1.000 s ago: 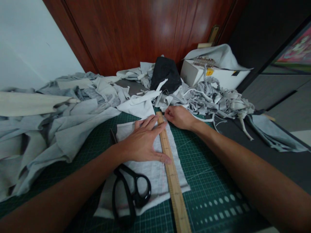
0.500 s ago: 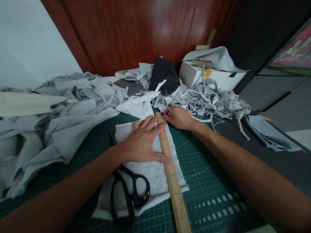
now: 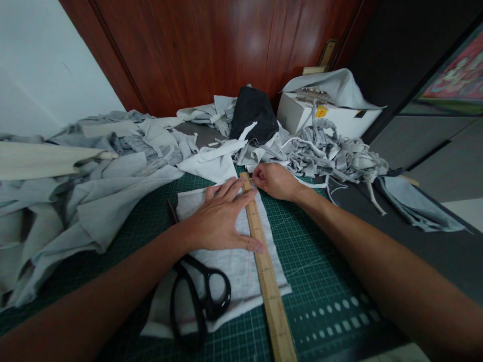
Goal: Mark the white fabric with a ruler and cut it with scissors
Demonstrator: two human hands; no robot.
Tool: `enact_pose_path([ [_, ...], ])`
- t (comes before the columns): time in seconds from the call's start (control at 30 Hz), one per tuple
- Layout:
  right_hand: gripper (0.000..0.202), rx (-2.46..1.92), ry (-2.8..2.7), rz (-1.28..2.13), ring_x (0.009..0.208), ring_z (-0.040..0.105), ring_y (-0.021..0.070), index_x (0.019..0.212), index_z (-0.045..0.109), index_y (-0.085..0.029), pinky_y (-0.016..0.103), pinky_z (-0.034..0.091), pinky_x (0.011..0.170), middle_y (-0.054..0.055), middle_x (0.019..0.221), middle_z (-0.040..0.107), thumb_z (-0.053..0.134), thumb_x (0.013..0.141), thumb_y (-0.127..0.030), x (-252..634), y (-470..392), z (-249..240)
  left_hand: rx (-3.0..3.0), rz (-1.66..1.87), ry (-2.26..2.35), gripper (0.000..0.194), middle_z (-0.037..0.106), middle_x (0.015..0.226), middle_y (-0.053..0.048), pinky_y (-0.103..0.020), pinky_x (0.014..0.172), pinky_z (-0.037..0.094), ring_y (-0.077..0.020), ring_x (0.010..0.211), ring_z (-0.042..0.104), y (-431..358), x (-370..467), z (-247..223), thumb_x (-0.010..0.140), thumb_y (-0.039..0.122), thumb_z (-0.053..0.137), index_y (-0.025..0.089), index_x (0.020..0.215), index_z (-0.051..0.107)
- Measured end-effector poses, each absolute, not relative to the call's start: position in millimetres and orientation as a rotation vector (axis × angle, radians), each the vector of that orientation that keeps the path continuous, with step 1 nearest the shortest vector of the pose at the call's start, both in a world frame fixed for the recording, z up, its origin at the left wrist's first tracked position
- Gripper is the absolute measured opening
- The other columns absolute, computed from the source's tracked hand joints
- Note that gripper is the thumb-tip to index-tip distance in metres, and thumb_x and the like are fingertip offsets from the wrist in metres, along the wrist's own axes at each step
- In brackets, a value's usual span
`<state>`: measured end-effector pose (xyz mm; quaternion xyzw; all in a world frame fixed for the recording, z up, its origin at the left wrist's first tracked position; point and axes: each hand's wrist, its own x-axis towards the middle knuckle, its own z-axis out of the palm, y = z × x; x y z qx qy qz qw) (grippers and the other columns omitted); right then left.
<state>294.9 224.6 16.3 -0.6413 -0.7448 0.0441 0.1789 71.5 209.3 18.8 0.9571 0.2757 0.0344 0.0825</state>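
Fingers spread, my left hand (image 3: 222, 216) lies flat across a light grey piece of cloth (image 3: 234, 269), pressing on a wooden ruler (image 3: 269, 281). The ruler runs lengthwise over the cloth near its right edge. My right hand (image 3: 273, 180) is closed at the far end of the ruler, fingertips together by the cloth's top right corner. Whatever those fingers pinch is hidden or too small to make out. Black-handled scissors (image 3: 206, 300) rest on the cloth's left part, their blades partly under my left forearm.
A green cutting mat (image 3: 309, 251) lies beneath the cloth. Heaped grey fabric (image 3: 124, 176) covers the left side. Behind are a black cloth bundle (image 3: 253, 113), tangled fabric strips (image 3: 328, 151) and a white box (image 3: 328, 113). Folded grey cloth (image 3: 415, 201) lies at right.
The whole view has shifted very slightly. Both hands, the ruler, the cloth and the scissors keep the same places relative to each other.
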Motion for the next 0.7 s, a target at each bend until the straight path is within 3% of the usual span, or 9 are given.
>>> enact_pose_path([
  [0.27, 0.019, -1.695, -1.988, 0.277, 0.064, 0.057, 0.0151, 0.095, 0.075, -0.011, 0.027, 0.039, 0.061, 0.004, 0.077, 0.071, 0.060, 0.101, -0.021, 297.4, 200.1, 35.0, 2.844, 0.002, 0.834, 0.136, 0.010, 0.178, -0.025, -0.066, 0.127, 0.010, -0.0469, 0.165, 0.007, 207.4, 72.6, 22.4, 0.064, 0.103, 0.056, 0.018, 0.168, 0.030],
  [0.37, 0.016, -1.539, -1.961, 0.557, 0.059, 0.050, 0.0131, 0.088, 0.073, -0.015, 0.026, 0.037, 0.057, -0.002, 0.068, 0.063, 0.064, 0.098, -0.024, 294.8, 156.2, 44.8, 2.850, 0.001, 0.833, 0.136, 0.010, 0.178, -0.026, -0.065, 0.128, 0.010, -0.0460, 0.165, 0.007, 207.7, 73.4, 22.6, 0.064, 0.102, 0.058, 0.018, 0.167, 0.030],
  [0.5, 0.008, -1.418, -2.071, 0.982, 0.051, 0.038, 0.0105, 0.092, 0.076, -0.020, 0.023, 0.029, 0.049, -0.008, 0.059, 0.045, 0.074, 0.094, -0.028, 288.4, 85.1, 44.9, 2.843, -0.039, 0.839, 0.143, 0.010, 0.178, -0.025, -0.065, 0.128, 0.009, -0.0466, 0.165, 0.006, 207.8, 74.8, 21.7, 0.059, 0.102, 0.062, 0.017, 0.168, 0.028],
  [0.7, 0.008, -1.429, -2.284, 0.974, 0.052, 0.045, 0.0098, 0.099, 0.075, -0.020, 0.024, 0.031, 0.051, -0.007, 0.064, 0.055, 0.068, 0.098, -0.016, 279.7, 35.3, 33.3, 2.858, -0.091, 0.818, 0.152, 0.003, 0.177, -0.028, -0.068, 0.127, 0.007, -0.0476, 0.165, -0.001, 208.0, 76.9, 24.2, 0.053, 0.102, 0.064, 0.014, 0.169, 0.021],
])
